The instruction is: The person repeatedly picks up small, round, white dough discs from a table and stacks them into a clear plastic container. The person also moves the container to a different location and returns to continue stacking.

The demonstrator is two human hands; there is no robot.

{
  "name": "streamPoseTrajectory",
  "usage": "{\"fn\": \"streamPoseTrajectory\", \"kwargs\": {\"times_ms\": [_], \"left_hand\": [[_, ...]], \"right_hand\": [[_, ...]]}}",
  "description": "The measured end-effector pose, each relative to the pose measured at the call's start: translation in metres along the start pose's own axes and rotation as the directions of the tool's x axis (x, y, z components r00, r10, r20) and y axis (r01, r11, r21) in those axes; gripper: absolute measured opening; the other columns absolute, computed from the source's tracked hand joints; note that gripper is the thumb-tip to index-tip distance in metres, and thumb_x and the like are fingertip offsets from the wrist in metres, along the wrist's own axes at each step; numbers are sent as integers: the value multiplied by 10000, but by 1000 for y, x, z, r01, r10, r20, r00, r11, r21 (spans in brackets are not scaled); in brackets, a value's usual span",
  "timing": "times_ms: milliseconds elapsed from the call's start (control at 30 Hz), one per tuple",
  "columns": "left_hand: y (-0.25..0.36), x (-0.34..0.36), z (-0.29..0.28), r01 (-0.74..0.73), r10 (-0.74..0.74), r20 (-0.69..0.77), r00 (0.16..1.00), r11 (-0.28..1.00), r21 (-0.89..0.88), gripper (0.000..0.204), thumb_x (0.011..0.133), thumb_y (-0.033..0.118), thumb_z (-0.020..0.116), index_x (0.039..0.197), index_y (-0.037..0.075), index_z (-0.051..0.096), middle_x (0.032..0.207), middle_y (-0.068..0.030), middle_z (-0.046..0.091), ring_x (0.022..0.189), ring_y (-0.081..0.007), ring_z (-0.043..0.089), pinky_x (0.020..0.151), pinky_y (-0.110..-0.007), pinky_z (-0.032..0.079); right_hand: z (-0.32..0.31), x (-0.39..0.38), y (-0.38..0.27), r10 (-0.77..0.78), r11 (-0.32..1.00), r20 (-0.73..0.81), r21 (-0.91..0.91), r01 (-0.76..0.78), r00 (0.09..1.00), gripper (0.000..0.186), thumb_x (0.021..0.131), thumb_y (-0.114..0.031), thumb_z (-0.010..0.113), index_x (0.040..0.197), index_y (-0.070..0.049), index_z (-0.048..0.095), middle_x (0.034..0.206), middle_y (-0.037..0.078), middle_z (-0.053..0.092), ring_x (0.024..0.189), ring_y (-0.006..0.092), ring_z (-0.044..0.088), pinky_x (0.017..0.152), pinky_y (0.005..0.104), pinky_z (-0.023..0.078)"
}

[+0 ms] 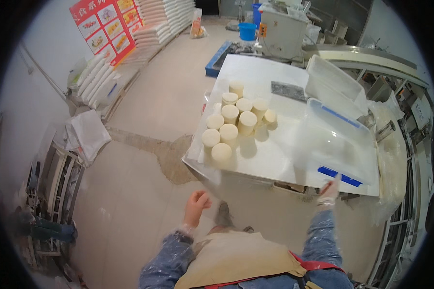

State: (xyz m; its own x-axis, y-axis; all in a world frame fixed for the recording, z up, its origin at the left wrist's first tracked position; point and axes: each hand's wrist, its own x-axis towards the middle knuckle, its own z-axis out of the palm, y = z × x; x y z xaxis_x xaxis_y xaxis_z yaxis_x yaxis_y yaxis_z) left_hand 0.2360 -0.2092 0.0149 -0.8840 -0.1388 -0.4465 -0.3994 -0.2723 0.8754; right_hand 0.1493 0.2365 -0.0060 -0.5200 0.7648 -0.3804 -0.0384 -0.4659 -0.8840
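My left hand [196, 208] hovers over the floor in front of the table, fingers curled in, with nothing visible in them. At the near right edge of the white-topped table [284, 166], my right hand [329, 189] is closed at the blue handle [340, 177] of a translucent plastic bin [330, 144]. That hand is slightly blurred, and its grip is partly hidden. Several pale, upright cylindrical blocks [229, 114] of dough-like material stand grouped on the table's left half. A dark grey slab [288, 90] lies behind them to the right.
Another translucent bin [335, 84] sits at the far right of the table. Clear plastic sheeting [395, 154] hangs along the right side by a metal frame. Beyond the table are a blue bucket [247, 31] and a pale machine [282, 33]. White sacks [161, 21] are stacked far left.
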Motion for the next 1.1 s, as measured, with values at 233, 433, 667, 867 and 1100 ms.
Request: {"fn": "streamPoseTrajectory", "kwargs": {"times_ms": [233,433,667,867,1100], "left_hand": [[14,94,36,-99,105,50,993,989,-108,619,794,80,503,1355,-4,256,1320,-108,368,1226,-214,357,1002,-335,312],[32,95,40,14,8,144,990,988,-151,660,729,22,456,1360,5,264,1313,-88,386,1221,-201,375,1033,-324,280],[50,55,72,-197,148,320,936,972,127,593,730,-44,465,1310,23,363,1254,-114,425,1163,-211,452,992,-328,352],[32,55,78,-124,46,263,964,949,289,475,776,-23,496,1247,18,447,1191,-118,486,1117,-217,493,961,-321,382],[17,60,72,-54,-10,218,976,957,287,367,800,-5,510,1167,18,516,1078,-91,575,994,-167,554,900,-292,409]], "right_hand": [[180,-146,143,438,651,744,-650,393,505,538,802,-492,561,987,11,607,877,156,604,841,246,584,722,349,454],[207,-166,168,426,251,791,-570,783,439,559,719,-500,641,961,1,590,1002,232,557,976,343,539,848,401,420],[160,-170,83,-83,912,897,-108,396,435,651,653,-184,775,1167,-32,405,1191,167,435,1107,313,443,945,387,362],[171,-97,100,-317,189,923,-162,969,216,451,637,-137,710,1045,-29,552,1071,155,527,1001,377,492,843,434,424],[169,-93,114,-158,421,968,-110,900,193,475,612,-89,676,1071,-105,557,1076,159,522,960,354,526,785,431,464]]}}
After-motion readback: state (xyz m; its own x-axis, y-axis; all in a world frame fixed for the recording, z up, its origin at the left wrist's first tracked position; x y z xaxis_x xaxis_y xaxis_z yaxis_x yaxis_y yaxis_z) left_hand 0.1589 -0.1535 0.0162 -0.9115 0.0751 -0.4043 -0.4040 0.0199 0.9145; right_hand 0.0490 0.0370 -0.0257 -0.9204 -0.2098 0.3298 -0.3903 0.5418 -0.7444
